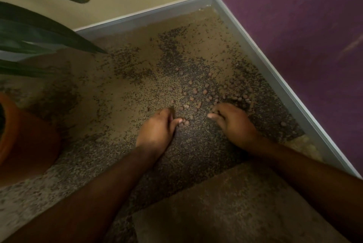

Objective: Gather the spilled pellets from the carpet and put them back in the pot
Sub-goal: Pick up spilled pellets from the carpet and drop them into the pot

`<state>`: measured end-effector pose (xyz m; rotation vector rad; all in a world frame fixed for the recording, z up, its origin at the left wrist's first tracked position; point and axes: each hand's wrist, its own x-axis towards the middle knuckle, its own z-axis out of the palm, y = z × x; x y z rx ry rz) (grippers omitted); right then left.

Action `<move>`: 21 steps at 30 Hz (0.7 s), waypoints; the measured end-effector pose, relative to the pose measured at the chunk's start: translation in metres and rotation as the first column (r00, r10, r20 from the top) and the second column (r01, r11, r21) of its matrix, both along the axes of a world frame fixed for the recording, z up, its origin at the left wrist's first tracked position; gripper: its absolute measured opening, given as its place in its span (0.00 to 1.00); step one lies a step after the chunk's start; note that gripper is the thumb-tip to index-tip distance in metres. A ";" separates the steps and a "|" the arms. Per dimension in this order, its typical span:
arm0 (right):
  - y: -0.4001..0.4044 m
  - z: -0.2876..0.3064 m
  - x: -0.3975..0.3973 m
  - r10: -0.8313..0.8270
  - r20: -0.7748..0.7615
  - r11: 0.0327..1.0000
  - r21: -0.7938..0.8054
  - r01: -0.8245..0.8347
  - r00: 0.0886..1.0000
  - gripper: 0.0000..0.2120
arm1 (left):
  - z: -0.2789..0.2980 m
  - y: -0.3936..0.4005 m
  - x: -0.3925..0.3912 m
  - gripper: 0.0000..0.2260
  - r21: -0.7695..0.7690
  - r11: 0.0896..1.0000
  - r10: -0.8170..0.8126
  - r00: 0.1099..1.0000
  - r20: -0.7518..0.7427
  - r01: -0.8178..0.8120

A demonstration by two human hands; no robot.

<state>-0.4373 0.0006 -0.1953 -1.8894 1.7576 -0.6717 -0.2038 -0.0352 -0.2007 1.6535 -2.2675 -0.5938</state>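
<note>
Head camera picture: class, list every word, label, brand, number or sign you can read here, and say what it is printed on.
None: no readable text shows anywhere.
Pot: plain orange side, no label in view.
Walls and skirting board: bare, no signs.
Carpet, pellets, plant leaves: no print.
Left hand and right hand: no rings, watches or marks bearing writing.
</note>
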 end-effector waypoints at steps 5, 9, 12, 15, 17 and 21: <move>-0.009 0.016 0.013 -0.394 0.621 0.915 0.337 0.223 0.677 0.15 | 0.011 -0.005 0.006 0.05 0.312 0.925 0.339 0.842 -0.419 -0.218; -0.014 0.031 0.021 -0.607 0.794 0.784 0.590 -0.193 -0.036 0.11 | 0.024 -0.005 0.009 0.06 0.621 0.759 0.607 0.556 -0.568 -0.195; -0.011 0.041 0.029 -0.601 0.775 0.782 0.517 -0.349 -0.198 0.10 | 0.036 -0.006 0.011 0.14 0.820 0.571 0.779 0.290 -0.556 0.040; -0.010 0.053 0.037 -0.593 0.779 0.783 0.500 -0.371 -0.202 0.10 | 0.051 -0.004 0.009 0.17 0.879 0.407 0.903 0.038 -0.429 0.250; -0.011 0.063 0.046 -0.595 0.785 0.786 0.524 -0.328 -0.173 0.09 | 0.060 0.000 0.007 0.19 0.886 0.343 0.939 -0.085 -0.334 0.312; -0.016 0.080 0.066 -0.683 0.726 0.716 0.688 -0.118 0.084 0.08 | 0.077 0.006 0.008 0.20 0.912 0.246 0.945 -0.289 -0.151 0.327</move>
